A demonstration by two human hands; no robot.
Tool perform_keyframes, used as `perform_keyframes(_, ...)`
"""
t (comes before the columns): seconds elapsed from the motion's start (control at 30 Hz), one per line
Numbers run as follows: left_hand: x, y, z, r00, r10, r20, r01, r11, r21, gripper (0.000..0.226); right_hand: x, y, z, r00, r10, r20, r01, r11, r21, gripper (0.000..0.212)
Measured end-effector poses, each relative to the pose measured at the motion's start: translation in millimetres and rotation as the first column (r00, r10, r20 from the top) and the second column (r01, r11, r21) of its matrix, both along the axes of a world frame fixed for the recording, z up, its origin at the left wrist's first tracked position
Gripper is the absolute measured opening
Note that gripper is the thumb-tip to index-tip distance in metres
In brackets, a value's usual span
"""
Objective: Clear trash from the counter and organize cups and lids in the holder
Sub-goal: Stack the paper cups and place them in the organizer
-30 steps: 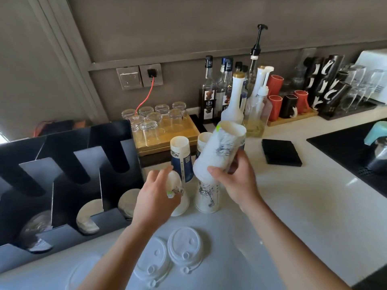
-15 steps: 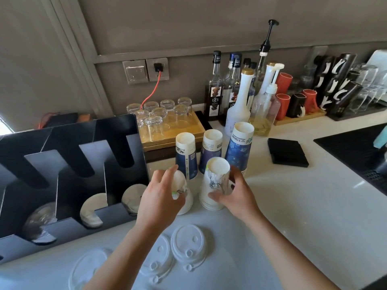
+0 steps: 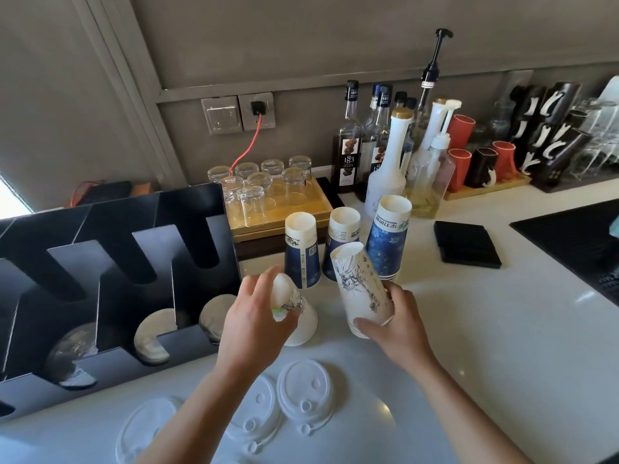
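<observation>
My right hand (image 3: 395, 324) grips a stack of white printed paper cups (image 3: 361, 286), upside down and tilted to the left just above the counter. My left hand (image 3: 258, 321) is closed over another upside-down white cup stack (image 3: 299, 324) that rests on the counter. Behind them stand three upside-down blue cup stacks (image 3: 301, 252) (image 3: 341, 236) (image 3: 388, 236). A black slotted holder (image 3: 110, 262) sits at the left with stacks of lids lying in its channels. White lids (image 3: 306, 395) lie loose on the counter in front of me.
Upturned glasses on a wooden tray (image 3: 268, 195) stand behind the holder. Syrup bottles (image 3: 348, 142) and pump bottles line the wall. A black pad (image 3: 467, 244) lies to the right, a dark drip mat (image 3: 576, 242) at the far right, and mugs on a rack at the back right.
My right hand set the lifted white cups down onto the stack, then picked the stack up and tilted it left. My left hand stayed on the other white stack.
</observation>
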State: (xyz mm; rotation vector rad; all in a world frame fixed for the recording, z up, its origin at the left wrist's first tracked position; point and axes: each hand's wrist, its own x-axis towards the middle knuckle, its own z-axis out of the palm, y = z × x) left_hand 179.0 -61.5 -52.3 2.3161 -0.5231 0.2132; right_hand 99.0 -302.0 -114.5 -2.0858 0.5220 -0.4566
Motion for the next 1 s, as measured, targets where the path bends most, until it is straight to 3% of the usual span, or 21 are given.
perform_keyframes(0.1, -1.3, -5.5, 0.5, 0.998, 0.018, -0.06, -0.022, 0.997, -0.072, 0.072, -13.1, -6.4, 13.6, 0.999, -0.022, 0.039, 0.019, 0.997, 0.08, 0.072)
perform_keyframes(0.2, -1.5, -10.4, 3.1, 0.988, 0.015, -0.157, -0.044, 0.982, -0.186, 0.068, -28.8, -12.7, 24.7, 0.986, -0.045, 0.164, -0.003, 0.959, 0.282, 0.058)
perform_keyframes(0.3, -1.6, -14.6, 12.9, 0.928, -0.088, -0.362, -0.092, 0.887, -0.452, 0.054, -47.2, -25.7, 35.6, 0.962, -0.067, 0.264, -0.054, 0.903, 0.426, 0.061)
perform_keyframes(0.37, -0.8, -17.0, 18.6, 0.846, -0.205, -0.493, -0.19, 0.748, -0.636, 0.045, -59.2, -36.2, 48.8, 0.954, -0.057, 0.295, -0.078, 0.902, 0.425, 0.066)
perform_keyframes(0.43, 1.5, -19.4, 23.1, 0.753, -0.302, -0.585, -0.312, 0.619, -0.721, 0.036, -69.7, -45.3, 67.0, 0.949, -0.053, 0.309, -0.069, 0.927, 0.368, 0.07)
perform_keyframes(0.53, 0.9, -20.1, 28.2, 0.643, -0.417, -0.643, -0.448, 0.476, -0.757, 0.026, -82.2, -54.4, 96.5, 0.959, -0.032, 0.283, -0.04, 0.969, 0.245, 0.073)
perform_keyframes(0.67, -1.2, -17.8, 30.4, 0.56, -0.5, -0.661, -0.563, 0.356, -0.746, 0.027, -87.9, -53.0, 121.2, 0.975, 0.117, 0.189, -0.15, 0.973, 0.174, 0.074)
perform_keyframes(0.73, -2.3, -16.0, 31.0, 0.556, -0.508, -0.658, -0.557, 0.359, -0.749, 0.028, -85.6, -47.0, 126.3, 0.976, 0.143, 0.163, -0.17, 0.971, 0.166, 0.079)
perform_keyframes(0.83, -4.5, -11.9, 28.4, 0.599, -0.487, -0.635, -0.451, 0.451, -0.771, 0.018, -77.7, -36.5, 130.7, 0.979, 0.145, 0.143, -0.165, 0.977, 0.138, 0.081)
perform_keyframes(1.0, -16.8, -11.2, 29.7, 0.62, -0.52, -0.588, -0.321, 0.516, -0.794, 0.035, -58.7, -11.0, 135.0, 0.968, 0.197, 0.154, -0.22, 0.964, 0.151, 0.077)
